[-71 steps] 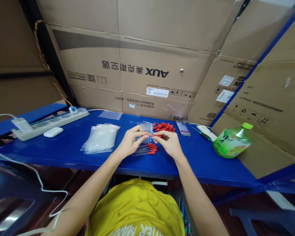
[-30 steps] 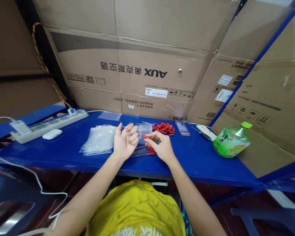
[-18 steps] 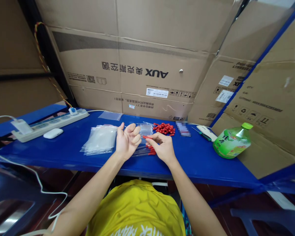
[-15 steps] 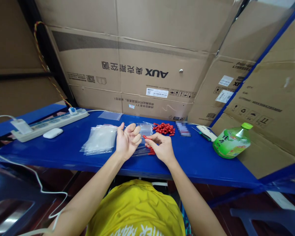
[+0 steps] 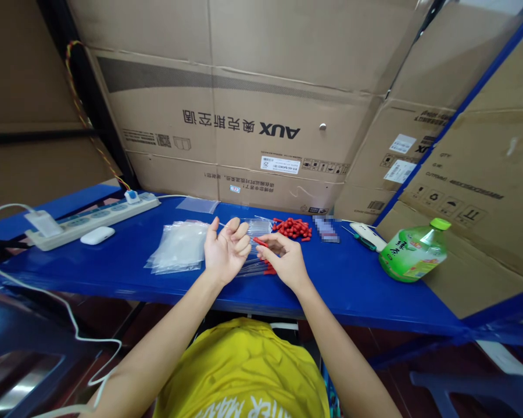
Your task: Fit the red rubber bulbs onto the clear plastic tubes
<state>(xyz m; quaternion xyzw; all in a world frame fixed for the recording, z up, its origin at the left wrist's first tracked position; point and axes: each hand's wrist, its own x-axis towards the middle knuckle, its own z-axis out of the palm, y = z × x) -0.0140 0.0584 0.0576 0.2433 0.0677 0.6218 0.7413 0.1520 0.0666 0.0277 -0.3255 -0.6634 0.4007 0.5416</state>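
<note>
My left hand (image 5: 227, 251) is turned palm up, its fingers curled round a thin clear tube that shows only in small part. Between thumb and fingertips, my right hand (image 5: 285, 258) pinches a small red rubber cap (image 5: 260, 242). The cap is close to the left fingers; whether it touches the tube I cannot tell. Behind the hands lie several clear tubes (image 5: 261, 225) beside a pile of red caps (image 5: 294, 228). Under and between my hands are more tubes with red ends (image 5: 269, 269), partly hidden.
Clear plastic bags (image 5: 176, 248) are stacked left of my hands on the blue table (image 5: 331, 284). Further left are a power strip (image 5: 100, 217) and a white case (image 5: 97, 235). At right stand a green bottle (image 5: 414, 252) and a green-handled tool (image 5: 362, 240). Cardboard (image 5: 253, 75) walls the back.
The view has shifted slightly. My hands stay almost in place, the right one still pinching the red cap near the left fingers.
</note>
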